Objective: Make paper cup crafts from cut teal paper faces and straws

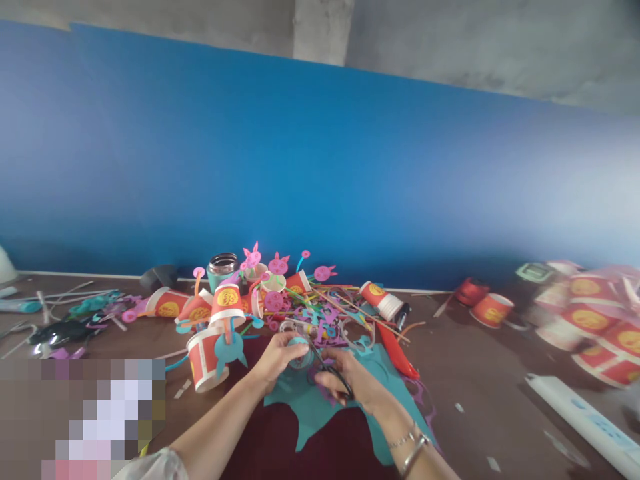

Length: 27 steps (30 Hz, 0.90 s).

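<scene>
My left hand (278,360) is closed around a roll of clear tape (299,352), held just above a teal paper sheet (320,407). My right hand (350,381) grips black-handled scissors (327,371), whose blades point up and left toward the tape roll. Both hands meet at the middle of the table, over a dark red mat (280,443). A bracelet and a watch sit on my right wrist.
Behind the hands lies a heap of red paper cups (227,303), pink cut-out shapes, coloured strips and a glass jar (223,267). More red cups (595,320) crowd the right side. A white box (585,420) lies at the right front. A blue wall stands behind.
</scene>
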Available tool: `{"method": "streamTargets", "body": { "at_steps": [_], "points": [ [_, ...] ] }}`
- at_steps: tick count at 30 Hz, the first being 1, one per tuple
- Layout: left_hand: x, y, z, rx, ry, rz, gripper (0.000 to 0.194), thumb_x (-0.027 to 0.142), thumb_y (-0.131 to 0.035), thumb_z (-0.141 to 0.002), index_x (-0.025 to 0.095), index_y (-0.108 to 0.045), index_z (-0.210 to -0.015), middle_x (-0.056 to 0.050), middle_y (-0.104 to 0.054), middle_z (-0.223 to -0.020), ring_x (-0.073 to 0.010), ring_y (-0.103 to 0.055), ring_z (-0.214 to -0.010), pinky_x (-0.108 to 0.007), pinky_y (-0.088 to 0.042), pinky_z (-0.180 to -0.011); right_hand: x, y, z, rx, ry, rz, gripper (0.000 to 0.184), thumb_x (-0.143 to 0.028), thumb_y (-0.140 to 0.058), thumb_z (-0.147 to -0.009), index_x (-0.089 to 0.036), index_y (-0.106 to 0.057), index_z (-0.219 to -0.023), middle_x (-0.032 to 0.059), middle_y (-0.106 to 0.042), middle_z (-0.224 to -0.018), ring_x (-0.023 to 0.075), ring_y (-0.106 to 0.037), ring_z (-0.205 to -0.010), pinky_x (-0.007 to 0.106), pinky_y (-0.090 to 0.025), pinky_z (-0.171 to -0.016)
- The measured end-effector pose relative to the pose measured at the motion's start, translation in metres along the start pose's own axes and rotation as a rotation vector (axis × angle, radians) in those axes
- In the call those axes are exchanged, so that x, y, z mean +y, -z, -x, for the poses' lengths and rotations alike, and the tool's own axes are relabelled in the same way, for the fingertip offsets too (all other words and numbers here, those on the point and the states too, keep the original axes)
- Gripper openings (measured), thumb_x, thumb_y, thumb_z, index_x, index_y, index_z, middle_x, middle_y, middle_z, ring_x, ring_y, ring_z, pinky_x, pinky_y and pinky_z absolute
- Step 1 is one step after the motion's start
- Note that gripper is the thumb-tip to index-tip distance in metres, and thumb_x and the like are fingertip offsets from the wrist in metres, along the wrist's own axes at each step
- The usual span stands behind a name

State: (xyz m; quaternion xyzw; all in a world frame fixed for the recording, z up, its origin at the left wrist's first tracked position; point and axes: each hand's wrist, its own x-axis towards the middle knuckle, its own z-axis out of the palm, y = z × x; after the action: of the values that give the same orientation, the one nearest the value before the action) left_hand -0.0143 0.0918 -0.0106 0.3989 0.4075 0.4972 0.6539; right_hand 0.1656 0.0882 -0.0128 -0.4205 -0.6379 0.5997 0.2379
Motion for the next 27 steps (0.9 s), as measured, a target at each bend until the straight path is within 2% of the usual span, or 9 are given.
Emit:
{"method": "streamTargets", "body": {
  "at_steps": [5, 12, 17, 27],
  "points": [
    [-0.0004, 0.0016, -0.0020, -0.018, 0.015, -0.012, 0.026, 0.031, -0.079, -0.053, 0.012, -0.062, -0.056, 0.001, -0.057, -0.048, -0.0083, -0.047, -0.045, -0.021, -0.035, -0.048, 0.0039, 0.0027, -0.0006, -0.024, -0.012, 0.008, 0.021, -0.033, -0.062, -0.073, -0.017, -0.054, -0.083, -0.0098, -0.046, -0.040, 0.0042, -0.034, -0.030, 0.016, -0.025, -0.031],
    [0.0001, -0.0002, -0.0021, -0.046, 0.015, -0.014, 0.028, 0.035, -0.078, -0.055, 0.012, -0.065, -0.062, 0.000, -0.062, -0.052, -0.0105, -0.051, -0.047, -0.022, -0.038, -0.049, 0.0021, 0.0028, -0.0034, 0.059, -0.077, -0.003, 0.029, -0.038, -0.063, -0.070, -0.017, -0.052, -0.087, -0.0095, -0.051, -0.042, 0.0050, -0.039, -0.031, 0.015, -0.029, -0.031],
    [-0.0010, 0.0009, -0.0032, -0.055, 0.026, -0.025, 0.024, 0.030, -0.078, -0.054, 0.012, -0.062, -0.056, 0.001, -0.057, -0.047, -0.0088, -0.048, -0.045, -0.020, -0.035, -0.047, -0.0016, 0.0017, 0.0000, -0.023, -0.055, -0.013, 0.027, -0.037, -0.065, -0.069, -0.017, -0.054, -0.082, -0.0085, -0.052, -0.043, 0.0055, -0.042, -0.033, 0.015, -0.031, -0.034],
    [-0.0034, 0.0037, -0.0047, -0.062, 0.050, -0.019, 0.024, 0.029, -0.076, -0.053, 0.013, -0.059, -0.055, 0.001, -0.055, -0.049, -0.0089, -0.047, -0.046, -0.021, -0.034, -0.047, -0.0038, 0.0030, 0.0022, -0.061, -0.010, -0.052, 0.023, -0.035, -0.065, -0.071, -0.017, -0.054, -0.080, -0.0090, -0.050, -0.044, 0.0046, -0.041, -0.034, 0.014, -0.030, -0.034]
  ]
}}
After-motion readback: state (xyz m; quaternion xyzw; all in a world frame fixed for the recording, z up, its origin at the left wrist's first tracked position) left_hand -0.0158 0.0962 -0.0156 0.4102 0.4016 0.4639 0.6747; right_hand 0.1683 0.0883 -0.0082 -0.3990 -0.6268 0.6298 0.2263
